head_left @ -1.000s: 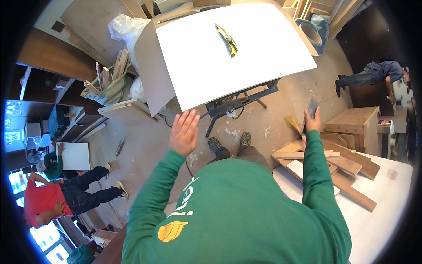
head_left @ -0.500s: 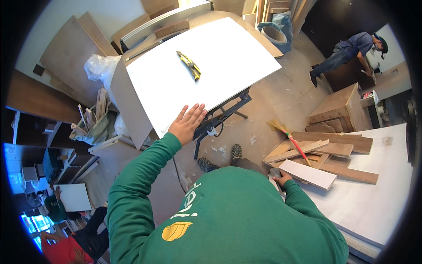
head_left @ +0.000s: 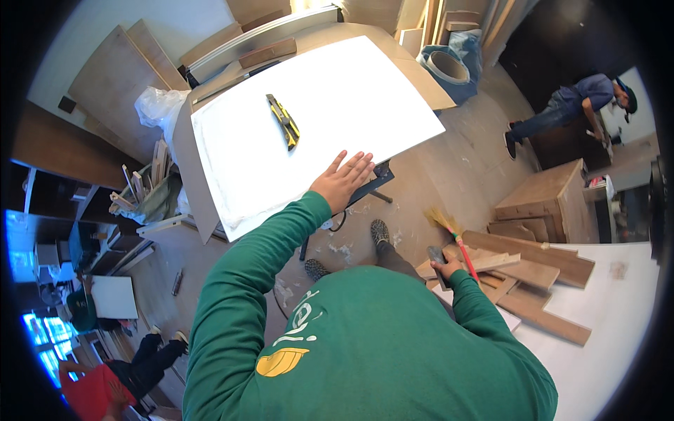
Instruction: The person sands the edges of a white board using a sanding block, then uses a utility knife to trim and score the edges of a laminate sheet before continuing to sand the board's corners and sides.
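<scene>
My left hand lies flat with spread fingers on the near right edge of a white panel. That panel rests on a work stand with dark metal legs. A yellow and black utility knife sits on the panel, beyond my left hand and apart from it. Low on the right, my right hand is closed round a dark grey, flat block; its exact kind is too small to make out. The block is beside loose wooden boards, and part of it is hidden by my fingers.
A red-handled straw broom leans over the boards, which lie on a large white sheet. Behind them stands a wooden cabinet. One person works at far right; others are at lower left. A cable trails on the floor.
My left hand has slid right along the panel's edge. My right hand has risen forward with the grey block, away from the small white-faced board. The view has shifted slightly.
</scene>
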Motion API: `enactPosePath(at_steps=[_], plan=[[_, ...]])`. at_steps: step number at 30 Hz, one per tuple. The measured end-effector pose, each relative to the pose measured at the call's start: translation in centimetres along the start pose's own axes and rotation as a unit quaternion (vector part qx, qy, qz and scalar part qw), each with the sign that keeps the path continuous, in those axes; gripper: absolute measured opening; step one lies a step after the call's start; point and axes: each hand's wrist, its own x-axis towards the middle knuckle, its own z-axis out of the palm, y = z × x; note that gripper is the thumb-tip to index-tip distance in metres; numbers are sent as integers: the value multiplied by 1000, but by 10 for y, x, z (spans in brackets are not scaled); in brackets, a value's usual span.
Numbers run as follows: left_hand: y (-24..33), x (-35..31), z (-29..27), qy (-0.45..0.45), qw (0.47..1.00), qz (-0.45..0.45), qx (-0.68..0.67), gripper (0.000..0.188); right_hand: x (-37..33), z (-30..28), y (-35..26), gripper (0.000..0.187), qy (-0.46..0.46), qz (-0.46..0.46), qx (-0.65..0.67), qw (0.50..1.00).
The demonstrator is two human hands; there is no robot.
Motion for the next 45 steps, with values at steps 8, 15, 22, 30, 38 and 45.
enactPosePath(at_steps=[8,15,22,30,38,45], plan=[[46,125,16,36,997,-54,-28,75,134,-83,26,91,-46,-19,-23,998],[113,269,23,67,957,42,-280,80,201,-159,51,87,-32,-45,61,997],[124,263,27,82,976,-173,-105,75,218,-155,80,85,-30,-9,-11,999],[118,127,17,49,946,-306,-98,79,239,-157,31,80,-87,-82,-35,992],[124,-5,28,24,884,-466,-1,92,278,-162,-49,86,-82,-133,-18,988],[110,-100,27,24,791,-611,41,104,271,-146,-51,88,-95,-152,-47,983]])
